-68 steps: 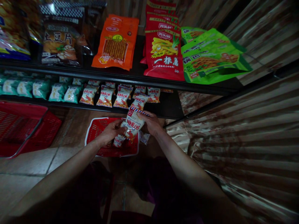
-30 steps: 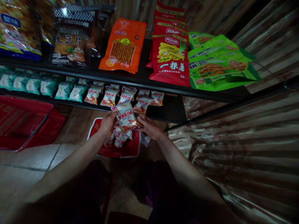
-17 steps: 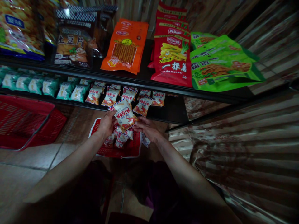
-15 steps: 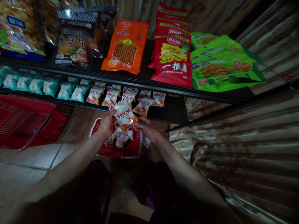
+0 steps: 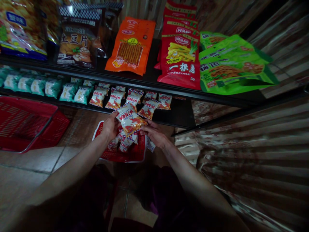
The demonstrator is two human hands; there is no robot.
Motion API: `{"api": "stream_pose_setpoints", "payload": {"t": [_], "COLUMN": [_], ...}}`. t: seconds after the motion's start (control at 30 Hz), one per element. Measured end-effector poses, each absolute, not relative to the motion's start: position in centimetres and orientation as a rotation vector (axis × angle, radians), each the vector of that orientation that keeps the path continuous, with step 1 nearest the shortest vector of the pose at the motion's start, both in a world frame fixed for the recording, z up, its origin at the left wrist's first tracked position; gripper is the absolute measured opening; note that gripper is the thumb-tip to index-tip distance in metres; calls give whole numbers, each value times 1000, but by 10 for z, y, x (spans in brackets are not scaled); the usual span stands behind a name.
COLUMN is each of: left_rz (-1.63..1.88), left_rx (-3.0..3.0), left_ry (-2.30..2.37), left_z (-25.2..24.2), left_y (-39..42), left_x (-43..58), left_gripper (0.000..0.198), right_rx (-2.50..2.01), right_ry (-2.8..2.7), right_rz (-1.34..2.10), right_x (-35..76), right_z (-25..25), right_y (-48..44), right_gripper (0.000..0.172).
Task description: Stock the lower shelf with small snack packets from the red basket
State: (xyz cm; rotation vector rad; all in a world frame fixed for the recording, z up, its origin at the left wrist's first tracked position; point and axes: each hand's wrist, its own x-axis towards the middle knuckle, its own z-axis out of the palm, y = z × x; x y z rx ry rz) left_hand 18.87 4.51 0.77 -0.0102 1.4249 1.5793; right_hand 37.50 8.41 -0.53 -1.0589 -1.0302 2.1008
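Between my two hands is a small white and orange snack packet (image 5: 130,120) with red lettering and a striped edge. My left hand (image 5: 110,126) grips its left side, and my right hand (image 5: 152,132) pinches its lower right corner. Below the packet a red shopping basket (image 5: 137,155) with a white rim stands on the floor. Several like packets (image 5: 124,143) lie in it, partly hidden by the held one. Just beyond my hands, more of these packets (image 5: 114,98) stand in a row on the lower shelf.
A second red basket (image 5: 51,129) is on the floor at the left. Teal packets (image 5: 51,87) line the lower shelf. Above, the black upper shelf holds orange (image 5: 131,46), red (image 5: 180,54) and green bags (image 5: 231,67). A pleated curtain (image 5: 253,154) hangs along the right side.
The packet in my hands has tilted, its top edge tipping back and its lower right side swinging slightly right. My hands stay almost in place. The view has shifted a little.
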Motion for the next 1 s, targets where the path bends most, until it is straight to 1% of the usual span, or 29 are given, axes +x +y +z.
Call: {"api": "stream_pose_setpoints", "payload": {"t": [0.1,0.23,0.53,0.67,0.83,1.0], "left_rz": [1574,1570,1608,1633,1671,1687], "left_rx": [-47,-76,-26,-27,-19,-19], "left_ry": [1419,1416,1467,1501,1501,1532], "left_z": [10,12,11,9,10,7], "left_y": [45,45,48,49,49,50], "left_x": [189,189,184,184,188,188], "left_gripper": [9,12,6,4,7,5], "right_rx": [-1047,-1004,-982,-1028,-1110,-1141], "right_ry": [-996,-938,-938,-869,-962,-915], "right_rz": [2103,2111,2118,2163,2258,2204], "right_x": [374,373,371,365,355,352], "right_z": [-3,0,-4,-6,-9,-16], "right_y": [83,81,76,70,57,52], "right_gripper": [36,34,36,37,40,36]}}
